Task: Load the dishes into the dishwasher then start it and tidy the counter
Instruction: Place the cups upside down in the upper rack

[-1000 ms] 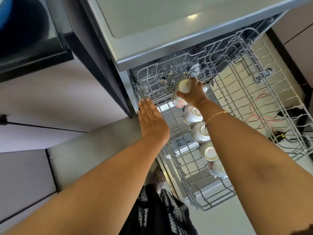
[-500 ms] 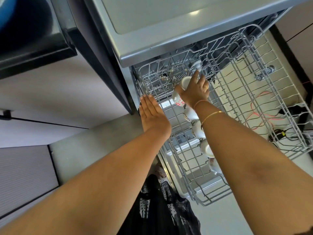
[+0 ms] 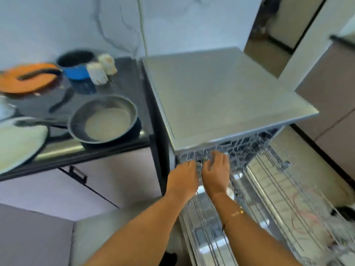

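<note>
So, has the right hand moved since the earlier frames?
Yes. Against the upper rack, the right hand has shifted toward the rack's left rim and now lies close beside the left hand.

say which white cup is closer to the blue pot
The left cup, right beside the blue pot; the other cup stands farther back and to the right.

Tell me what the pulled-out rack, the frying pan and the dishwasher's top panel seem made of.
Rack: thin grey wire, probably coated steel, seen as an open grid of rods.
Frying pan: looks metal, dark rim, pale matte inside; blur hides any coating.
Top panel: smooth matte grey, metal or painted sheet, soft even sheen.
</note>
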`<state>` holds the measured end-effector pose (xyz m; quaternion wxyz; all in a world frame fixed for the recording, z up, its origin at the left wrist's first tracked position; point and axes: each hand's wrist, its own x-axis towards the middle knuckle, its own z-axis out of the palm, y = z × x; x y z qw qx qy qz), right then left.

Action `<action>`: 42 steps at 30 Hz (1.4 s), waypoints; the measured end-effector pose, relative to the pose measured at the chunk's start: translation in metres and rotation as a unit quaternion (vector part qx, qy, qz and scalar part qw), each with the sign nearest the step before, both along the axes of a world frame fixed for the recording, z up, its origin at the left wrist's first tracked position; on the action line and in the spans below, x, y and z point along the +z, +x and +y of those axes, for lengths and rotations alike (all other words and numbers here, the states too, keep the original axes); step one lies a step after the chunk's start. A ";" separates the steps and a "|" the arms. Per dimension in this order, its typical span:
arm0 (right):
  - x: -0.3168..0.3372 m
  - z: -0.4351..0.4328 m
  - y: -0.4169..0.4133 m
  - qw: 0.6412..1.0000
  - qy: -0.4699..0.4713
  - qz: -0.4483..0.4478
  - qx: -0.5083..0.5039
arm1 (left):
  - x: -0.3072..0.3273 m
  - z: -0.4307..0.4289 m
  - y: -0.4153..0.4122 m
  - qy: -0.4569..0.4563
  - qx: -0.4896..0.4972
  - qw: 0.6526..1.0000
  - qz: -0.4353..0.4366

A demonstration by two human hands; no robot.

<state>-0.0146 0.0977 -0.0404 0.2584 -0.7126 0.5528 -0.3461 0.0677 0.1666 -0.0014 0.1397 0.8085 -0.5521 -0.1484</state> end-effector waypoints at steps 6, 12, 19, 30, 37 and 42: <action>0.095 -0.005 0.046 0.989 -0.119 -0.031 0.088 | 0.082 -0.005 0.055 -0.180 0.088 0.979 -0.028; 0.147 -0.024 0.128 0.968 -0.171 -0.042 0.181 | 0.136 -0.011 0.141 -0.272 0.171 0.946 -0.048; 0.162 -0.051 0.272 0.950 -0.112 -0.010 0.292 | 0.136 -0.033 0.285 -0.257 0.245 0.935 -0.006; 0.123 -0.122 0.495 0.933 0.075 0.117 0.332 | 0.080 -0.085 0.470 -0.138 0.290 0.940 0.114; 0.098 -0.132 0.530 0.949 0.108 0.065 0.290 | 0.052 -0.097 0.499 -0.108 0.252 0.943 0.188; 0.101 -0.128 0.514 0.953 0.069 0.048 0.293 | 0.051 -0.104 0.490 -0.165 0.220 0.934 0.229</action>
